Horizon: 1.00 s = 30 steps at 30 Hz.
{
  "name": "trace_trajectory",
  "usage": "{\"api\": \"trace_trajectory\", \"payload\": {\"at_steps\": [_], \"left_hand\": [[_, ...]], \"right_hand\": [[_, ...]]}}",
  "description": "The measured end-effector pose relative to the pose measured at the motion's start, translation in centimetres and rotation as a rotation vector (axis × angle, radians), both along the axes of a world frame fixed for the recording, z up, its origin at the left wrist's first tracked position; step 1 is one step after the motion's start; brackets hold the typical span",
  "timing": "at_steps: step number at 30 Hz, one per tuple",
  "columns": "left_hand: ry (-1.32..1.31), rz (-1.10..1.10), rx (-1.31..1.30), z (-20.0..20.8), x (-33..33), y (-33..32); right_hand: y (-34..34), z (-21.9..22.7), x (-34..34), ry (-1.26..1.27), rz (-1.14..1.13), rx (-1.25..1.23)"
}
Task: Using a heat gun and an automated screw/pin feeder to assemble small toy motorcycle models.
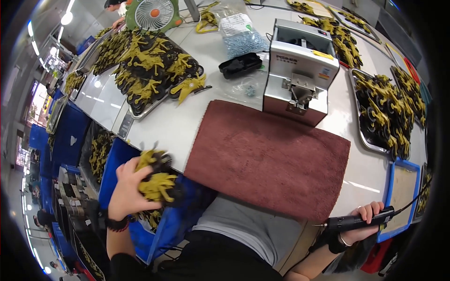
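Observation:
My left hand is closed round a pair of yellow-and-black toy motorcycles, slightly blurred, over a blue bin at the table's left edge. More of the same toys lie inside that bin, partly hidden by my hand. At the lower right, my right hand grips a black electric screwdriver, its thin bit pointing left past the corner of a brown-red towel. Behind the towel stands a grey screw feeder machine.
A heaped tray of toys stands at the far left near a green fan. Bagged screws and a black case lie beside the machine. On the right are another toy tray and a blue-rimmed tray.

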<state>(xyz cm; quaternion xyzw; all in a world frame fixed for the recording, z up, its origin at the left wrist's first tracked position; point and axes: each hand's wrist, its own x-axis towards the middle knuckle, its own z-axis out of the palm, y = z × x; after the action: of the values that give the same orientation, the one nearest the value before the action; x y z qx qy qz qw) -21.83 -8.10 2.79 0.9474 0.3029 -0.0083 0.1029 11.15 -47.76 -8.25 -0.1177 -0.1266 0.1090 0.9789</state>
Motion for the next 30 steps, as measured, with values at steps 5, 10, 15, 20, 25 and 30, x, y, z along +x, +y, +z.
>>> {"api": "trace_trajectory", "payload": {"at_steps": [5,10,15,20,25,30], "left_hand": [[0.571,0.500,-0.042,-3.4,-9.3,1.9],[-0.077,0.313,-0.182,-1.3,-2.1,3.4],[-0.546,-0.142,0.119,-2.4,9.8,7.8],[-0.371,-0.116,0.416,-5.6,16.0,12.9],[-0.406,-0.033,0.345,-5.3,16.7,14.6],[-0.414,-0.064,0.272,-3.2,17.7,17.2]], "right_hand": [[0.4,-0.4,0.2,0.005,0.008,0.006],[0.4,-1.0,0.3,0.015,0.010,-0.022],[0.1,-0.8,0.3,0.014,0.004,-0.025],[0.2,-0.4,0.2,-0.006,0.031,-0.042],[0.1,-0.8,0.5,-0.017,-0.018,-0.046],[-0.1,-0.5,0.5,-0.011,-0.043,-0.096]]}}
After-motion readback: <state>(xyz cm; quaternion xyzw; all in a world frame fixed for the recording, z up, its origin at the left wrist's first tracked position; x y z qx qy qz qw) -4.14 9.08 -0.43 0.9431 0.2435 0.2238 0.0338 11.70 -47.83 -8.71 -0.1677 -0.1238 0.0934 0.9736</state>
